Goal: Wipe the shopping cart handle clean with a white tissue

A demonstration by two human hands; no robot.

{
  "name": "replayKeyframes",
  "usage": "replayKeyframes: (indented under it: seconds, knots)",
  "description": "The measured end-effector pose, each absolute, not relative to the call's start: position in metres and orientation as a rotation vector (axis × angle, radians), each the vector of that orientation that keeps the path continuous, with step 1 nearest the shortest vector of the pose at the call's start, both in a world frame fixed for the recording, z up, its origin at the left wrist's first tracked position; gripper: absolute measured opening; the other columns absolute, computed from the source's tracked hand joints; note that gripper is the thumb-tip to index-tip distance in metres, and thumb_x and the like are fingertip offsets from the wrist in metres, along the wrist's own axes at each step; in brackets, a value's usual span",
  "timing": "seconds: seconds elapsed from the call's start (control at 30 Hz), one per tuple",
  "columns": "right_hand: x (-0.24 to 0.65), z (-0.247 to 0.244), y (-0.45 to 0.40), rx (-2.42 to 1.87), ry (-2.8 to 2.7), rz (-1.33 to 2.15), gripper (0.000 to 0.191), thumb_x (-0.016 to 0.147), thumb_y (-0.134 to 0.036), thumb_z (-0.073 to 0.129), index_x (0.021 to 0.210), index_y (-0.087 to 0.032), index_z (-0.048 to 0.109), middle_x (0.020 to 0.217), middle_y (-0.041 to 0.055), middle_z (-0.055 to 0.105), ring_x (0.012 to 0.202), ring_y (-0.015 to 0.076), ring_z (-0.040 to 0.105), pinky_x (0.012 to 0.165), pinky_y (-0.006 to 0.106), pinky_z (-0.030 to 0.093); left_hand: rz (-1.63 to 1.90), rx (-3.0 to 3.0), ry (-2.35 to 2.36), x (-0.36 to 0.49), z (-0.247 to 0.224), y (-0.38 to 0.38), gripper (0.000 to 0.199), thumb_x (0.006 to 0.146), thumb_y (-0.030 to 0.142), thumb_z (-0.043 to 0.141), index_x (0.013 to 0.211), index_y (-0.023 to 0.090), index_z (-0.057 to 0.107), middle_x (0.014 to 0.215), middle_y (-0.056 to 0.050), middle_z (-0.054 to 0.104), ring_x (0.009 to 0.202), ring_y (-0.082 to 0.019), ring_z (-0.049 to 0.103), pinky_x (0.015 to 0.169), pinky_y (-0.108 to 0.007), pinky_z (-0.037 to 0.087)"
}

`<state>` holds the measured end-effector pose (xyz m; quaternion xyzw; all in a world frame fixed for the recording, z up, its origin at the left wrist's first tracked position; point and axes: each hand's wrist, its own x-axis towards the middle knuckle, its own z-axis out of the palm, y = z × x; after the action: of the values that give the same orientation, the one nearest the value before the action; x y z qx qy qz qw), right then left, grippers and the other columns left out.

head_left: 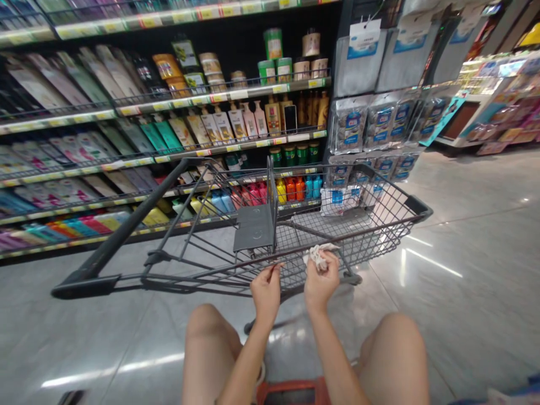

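A dark grey wire shopping cart [253,211] stands sideways in front of my knees, its handle [90,261] to the left. My left hand [265,292] is closed in a pinch beside the cart's near side rail. Whatever its fingertips hold, if anything, is too small to make out. In my right hand [322,284] is a crumpled whitish cloth [319,254], bunched between thumb and fingers near the same rail. Whether the cloth touches the rail I cannot tell.
Shelves [219,95] of bottles and jars run behind the cart. Packaged goods [351,126] hang to the right of them. A white package [337,199] shows through the cart's mesh. Below my arms is a red seat edge [291,387]. Shiny grey floor [476,253] stretches right.
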<state>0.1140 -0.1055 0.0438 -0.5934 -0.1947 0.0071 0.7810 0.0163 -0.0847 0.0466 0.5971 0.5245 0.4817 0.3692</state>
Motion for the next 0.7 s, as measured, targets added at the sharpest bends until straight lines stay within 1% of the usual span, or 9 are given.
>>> replayKeyframes:
  seconds: [0.1, 0.2, 0.3, 0.37, 0.43, 0.5, 0.57, 0.63, 0.7]
  knots:
    - [0.117, 0.031, -0.107, -1.297, -0.432, 0.018, 0.014, 0.068, -0.022, 0.058, 0.082, -0.018, 0.059, 0.092, 0.0039, 0.054, 0.09, 0.0169, 0.055, 0.082, 0.032, 0.045, 1.222, 1.514, 1.345, 0.017, 0.048, -0.085, 0.024, 0.075, 0.034, 0.057, 0.081, 0.017, 0.073, 0.067, -0.002, 0.07, 0.073, -0.02, 0.065, 0.073, -0.031, 0.05]
    - [0.126, 0.008, -0.109, -1.342, -0.355, 0.083, 0.014, 0.066, -0.022, 0.059, 0.079, -0.018, 0.06, 0.087, 0.003, 0.056, 0.086, 0.0165, 0.055, 0.081, 0.032, 0.044, 1.187, 1.492, 1.362, 0.017, 0.052, -0.085, 0.023, 0.075, 0.032, 0.057, 0.081, 0.017, 0.073, 0.071, -0.003, 0.071, 0.076, -0.02, 0.065, 0.076, -0.032, 0.05]
    - [0.135, -0.021, -0.111, -1.431, -0.215, 0.155, 0.013, 0.063, -0.022, 0.06, 0.075, -0.017, 0.059, 0.079, 0.0007, 0.056, 0.078, 0.0148, 0.054, 0.077, 0.029, 0.043, 1.181, 1.463, 1.37, 0.018, 0.053, -0.086, 0.023, 0.074, 0.032, 0.058, 0.081, 0.017, 0.073, 0.072, -0.003, 0.071, 0.075, -0.02, 0.065, 0.074, -0.032, 0.05]
    - [0.139, -0.035, -0.112, -1.466, -0.173, 0.188, 0.014, 0.063, -0.023, 0.061, 0.075, -0.017, 0.058, 0.075, -0.0011, 0.055, 0.074, 0.0132, 0.052, 0.073, 0.027, 0.042, 1.176, 1.44, 1.375, 0.019, 0.051, -0.088, 0.024, 0.075, 0.034, 0.057, 0.082, 0.017, 0.072, 0.076, -0.004, 0.071, 0.075, -0.02, 0.064, 0.072, -0.03, 0.051]
    - [0.143, -0.043, -0.112, -1.482, -0.184, 0.211, 0.014, 0.063, -0.024, 0.061, 0.076, -0.017, 0.058, 0.073, -0.0021, 0.055, 0.071, 0.0121, 0.051, 0.071, 0.026, 0.042, 1.187, 1.4, 1.396, 0.021, 0.046, -0.096, 0.027, 0.075, 0.033, 0.056, 0.088, 0.015, 0.071, 0.082, -0.006, 0.07, 0.072, -0.017, 0.063, 0.067, -0.028, 0.05]
    - [0.147, -0.05, -0.114, -1.494, -0.2, 0.238, 0.015, 0.063, -0.025, 0.062, 0.075, -0.017, 0.059, 0.073, -0.002, 0.055, 0.071, 0.012, 0.051, 0.071, 0.025, 0.042, 1.222, 1.382, 1.417, 0.023, 0.042, -0.107, 0.031, 0.077, 0.031, 0.053, 0.1, 0.015, 0.066, 0.087, -0.006, 0.068, 0.065, -0.014, 0.06, 0.062, -0.025, 0.049]
    - [0.152, -0.058, -0.116, -1.497, -0.167, 0.276, 0.017, 0.061, -0.025, 0.064, 0.076, -0.016, 0.061, 0.074, -0.0015, 0.057, 0.071, 0.0124, 0.052, 0.07, 0.025, 0.042, 1.307, 1.432, 1.436, 0.025, 0.038, -0.118, 0.032, 0.078, 0.027, 0.052, 0.107, 0.016, 0.062, 0.092, -0.007, 0.064, 0.064, -0.012, 0.058, 0.062, -0.024, 0.049]
    - [0.158, -0.07, -0.119, -1.488, -0.077, 0.318, 0.019, 0.057, -0.023, 0.066, 0.074, -0.016, 0.061, 0.072, -0.002, 0.058, 0.069, 0.0125, 0.052, 0.069, 0.025, 0.043, 1.378, 1.528, 1.425, 0.029, 0.034, -0.127, 0.025, 0.077, 0.021, 0.052, 0.098, 0.017, 0.064, 0.091, -0.006, 0.061, 0.07, -0.013, 0.057, 0.066, -0.025, 0.048]
    - [0.164, -0.084, -0.122, -1.479, 0.007, 0.358, 0.017, 0.055, -0.022, 0.067, 0.07, -0.016, 0.061, 0.066, -0.0027, 0.058, 0.065, 0.012, 0.052, 0.065, 0.024, 0.043, 1.337, 1.609, 1.351, 0.034, 0.03, -0.13, 0.018, 0.076, 0.018, 0.051, 0.086, 0.018, 0.066, 0.086, -0.005, 0.059, 0.076, -0.014, 0.058, 0.069, -0.025, 0.049]
